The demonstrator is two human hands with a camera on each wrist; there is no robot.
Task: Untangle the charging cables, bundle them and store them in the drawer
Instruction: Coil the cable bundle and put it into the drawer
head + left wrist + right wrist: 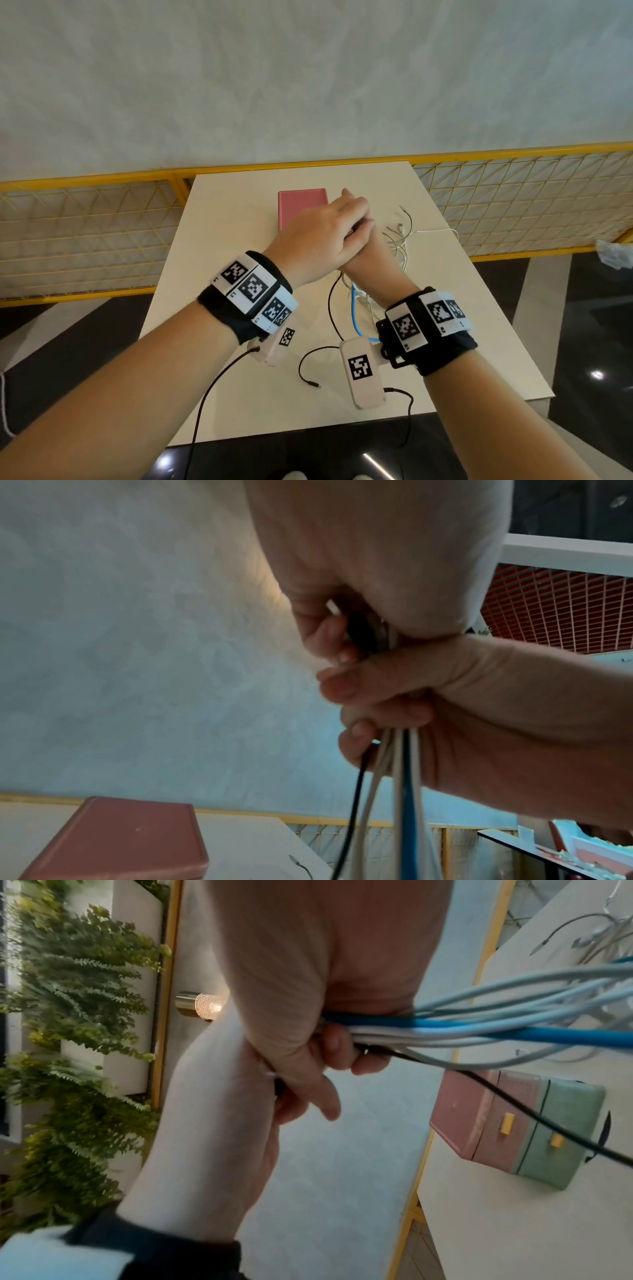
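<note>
A pale desk (479, 342) is standing by a yellow fence. Both grips are squeezing the cables (479, 1031) above it: right hand (368, 255) underneath, left hand (318, 236) on top. Keep them tight and even before moving to the closed drawer box (514, 1123).

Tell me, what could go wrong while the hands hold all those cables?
The right hand grips the cables above the table, left hand at the top. The loose ends lie tangled there, so pulling may tighten knots. The dangling black cable hangs by the drawer box and might snag.
</note>
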